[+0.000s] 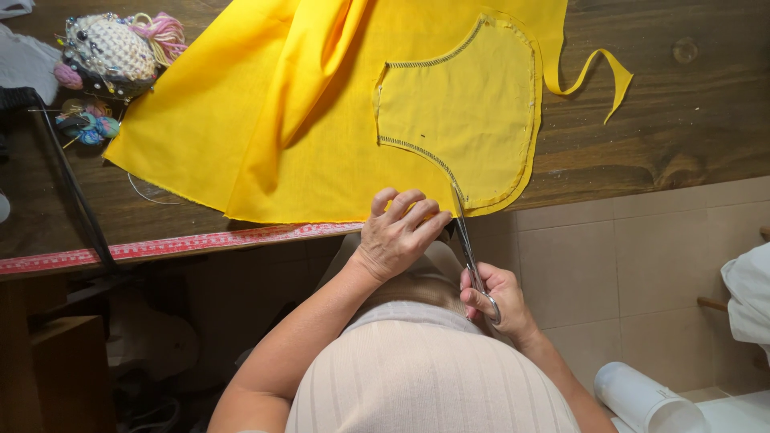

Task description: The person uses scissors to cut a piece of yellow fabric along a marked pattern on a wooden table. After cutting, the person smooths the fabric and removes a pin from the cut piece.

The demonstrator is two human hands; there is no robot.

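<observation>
Left hand (pixel 399 232) of mine is pressed flat, fingers spread and slightly curled, on the lower edge of the yellow fabric (pixel 265 120), pinning it to the wooden table (pixel 682 120) just left of centre frame. Right hand (pixel 493 301) sits below it, lower centre, fingers closed through the handles of the scissors (pixel 467 248). Blades point up the frame, their tips meeting the cloth's edge right beside my left fingertips, under the curved pocket piece (pixel 465 104) stitched onto the cloth. How far apart the blades are, I cannot tell. Red tape measure (pixel 176 244) runs along the table's near edge. Crocheted pincushion (pixel 108 52) rests in the upper left corner. Loose yellow strip (pixel 593 76) curls at upper right.
</observation>
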